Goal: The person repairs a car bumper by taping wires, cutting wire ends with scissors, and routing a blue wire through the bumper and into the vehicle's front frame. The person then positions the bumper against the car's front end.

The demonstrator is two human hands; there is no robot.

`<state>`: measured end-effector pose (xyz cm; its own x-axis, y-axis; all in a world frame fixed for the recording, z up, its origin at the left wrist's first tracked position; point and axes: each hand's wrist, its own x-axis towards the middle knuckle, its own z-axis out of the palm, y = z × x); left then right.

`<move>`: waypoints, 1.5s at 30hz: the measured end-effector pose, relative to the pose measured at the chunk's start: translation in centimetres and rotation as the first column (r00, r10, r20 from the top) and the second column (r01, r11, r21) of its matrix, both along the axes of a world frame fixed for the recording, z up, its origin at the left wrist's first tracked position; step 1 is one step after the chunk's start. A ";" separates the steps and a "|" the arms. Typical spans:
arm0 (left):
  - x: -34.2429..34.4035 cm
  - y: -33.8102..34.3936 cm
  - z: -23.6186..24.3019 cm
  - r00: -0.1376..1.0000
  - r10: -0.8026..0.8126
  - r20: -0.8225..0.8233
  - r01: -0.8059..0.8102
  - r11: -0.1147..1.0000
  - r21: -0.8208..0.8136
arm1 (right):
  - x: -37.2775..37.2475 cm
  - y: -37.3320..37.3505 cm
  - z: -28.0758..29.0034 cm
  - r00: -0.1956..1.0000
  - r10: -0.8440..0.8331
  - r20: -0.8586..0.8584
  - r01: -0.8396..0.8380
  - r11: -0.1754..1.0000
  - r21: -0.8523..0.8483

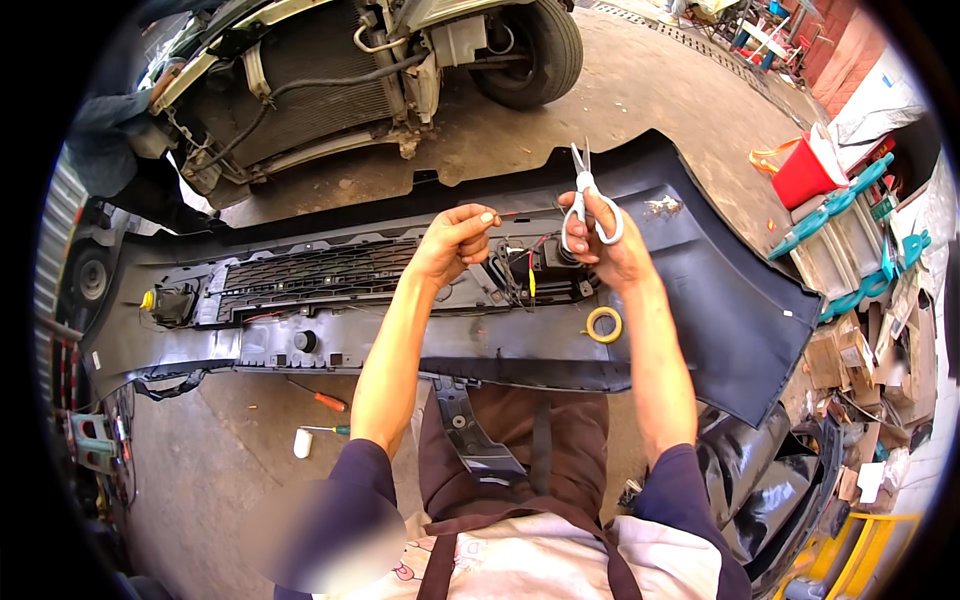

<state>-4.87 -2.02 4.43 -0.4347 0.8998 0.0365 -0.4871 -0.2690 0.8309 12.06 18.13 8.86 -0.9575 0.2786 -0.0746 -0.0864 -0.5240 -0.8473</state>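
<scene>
My left hand (pixel 455 243) is closed in a pinch above the bumper's middle; whatever lies between its fingertips is too small to make out. In my right hand (pixel 612 245), fingers and thumb sit in the handles of white-handled scissors (pixel 582 181). Their blades point up and stand slightly apart. Below both hands lies a large black car bumper (pixel 460 345), inner side up, with a mesh grille (pixel 320 280) along its centre. Thin wires and a yellow piece (pixel 532 284) show between my hands. A roll of yellow tape (pixel 590 328) rests on the bumper near my right wrist.
Beyond the bumper stands a car with its radiator (pixel 320 100) exposed and a front wheel (pixel 535 60). Another person's sleeve (pixel 105 120) is at the far left. An orange-handled screwdriver (pixel 330 402) lies on the floor. Cardboard boxes (pixel 838 355) and a red container (pixel 803 172) crowd the right.
</scene>
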 end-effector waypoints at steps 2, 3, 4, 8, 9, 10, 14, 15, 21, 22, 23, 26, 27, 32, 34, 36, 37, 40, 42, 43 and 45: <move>0.0 -0.3 -0.1 1.000 0.026 0.003 -0.026 1.000 -0.012 | 0.3 0.9 2.9 0.968 0.037 0.249 -0.148 0.883 0.445; 0.0 -0.3 -0.1 0.999 0.038 0.011 -0.038 0.999 -0.016 | -0.2 1.8 3.1 0.976 0.003 0.216 -0.153 0.714 0.683; 0.0 -0.3 0.0 0.999 0.049 0.018 -0.049 0.999 -0.023 | -0.8 2.9 3.3 0.985 -0.021 0.173 -0.141 0.485 0.863; 0.2 -0.9 0.3 0.977 0.212 0.031 -0.213 0.977 0.030 | -2.1 9.5 5.9 0.922 -0.276 -0.272 0.265 0.961 -0.079; -0.3 -1.2 -0.3 0.967 0.256 0.000 -0.256 0.965 0.056 | -2.4 10.9 5.7 0.890 -0.409 -0.201 0.417 0.909 -0.004; -0.8 -1.6 -0.5 0.958 0.287 0.005 -0.286 0.954 0.090 | -2.5 10.7 5.4 0.919 -0.379 -0.107 0.394 0.890 0.230; -0.7 -2.2 -0.9 0.931 0.362 0.041 -0.364 0.918 0.161 | -4.4 7.7 0.3 0.930 -0.355 0.098 0.166 0.642 0.748; -0.4 -2.1 -1.0 0.933 0.356 0.049 -0.359 0.919 0.164 | -5.1 7.7 -2.0 0.915 -0.376 0.146 0.105 0.572 0.814; -0.3 -3.3 -1.5 0.925 0.377 0.043 -0.379 0.910 0.170 | -7.4 0.4 -4.6 0.961 -0.254 0.113 -0.033 0.299 0.954; -0.2 -3.3 -1.4 0.918 0.393 0.056 -0.397 0.902 0.169 | -7.6 -0.5 -4.4 0.969 -0.199 0.145 -0.081 0.300 0.950; -0.3 -3.2 -1.3 0.910 0.409 0.069 -0.414 0.895 0.167 | -7.7 -1.1 -4.0 0.966 -0.158 0.207 -0.166 0.237 0.957; -0.7 -3.7 -1.4 0.900 0.430 0.067 -0.435 0.887 0.155 | -7.7 -1.4 -3.5 0.953 -0.131 0.274 -0.270 0.041 0.962; -1.1 -4.3 -1.9 0.902 0.428 0.056 -0.431 0.891 0.142 | -7.4 -1.0 -3.5 0.955 -0.149 0.256 -0.256 0.017 0.966; -1.8 -5.2 -3.3 0.867 0.465 0.179 -0.490 0.861 0.138 | -5.8 -0.1 -0.5 0.954 -0.300 0.016 0.063 0.250 0.966; -1.4 -4.2 -2.8 0.885 0.416 0.211 -0.451 0.877 0.163 | -5.6 -0.6 -0.4 0.946 -0.253 -0.202 0.274 0.294 0.916; -0.9 -2.9 -1.7 0.909 0.360 0.209 -0.396 0.903 0.168 | -5.7 -2.1 -0.1 0.920 -0.202 -0.336 0.386 0.311 0.869; -0.4 -2.1 -0.6 0.926 0.339 0.168 -0.363 0.920 0.144 | -6.0 -2.5 -0.6 0.897 -0.159 -0.412 0.442 0.308 0.843; -1.0 -1.1 -0.1 0.958 0.264 0.108 -0.276 0.954 0.113 | -5.8 -6.2 -0.2 0.876 -0.083 -0.475 0.479 0.273 0.835; -2.0 -0.7 0.2 0.970 0.242 0.019 -0.242 0.964 0.109 | -5.8 -7.8 -0.1 0.880 -0.004 -0.474 0.447 0.341 0.827; -1.9 -0.4 0.8 0.971 0.236 -0.032 -0.235 0.971 0.047 | -5.5 -8.5 0.3 0.883 0.016 -0.469 0.432 0.365 0.825; -2.0 0.1 1.7 0.970 0.234 -0.063 -0.237 0.970 -0.053 | -5.9 -8.5 -0.8 0.877 0.041 -0.479 0.441 0.326 0.836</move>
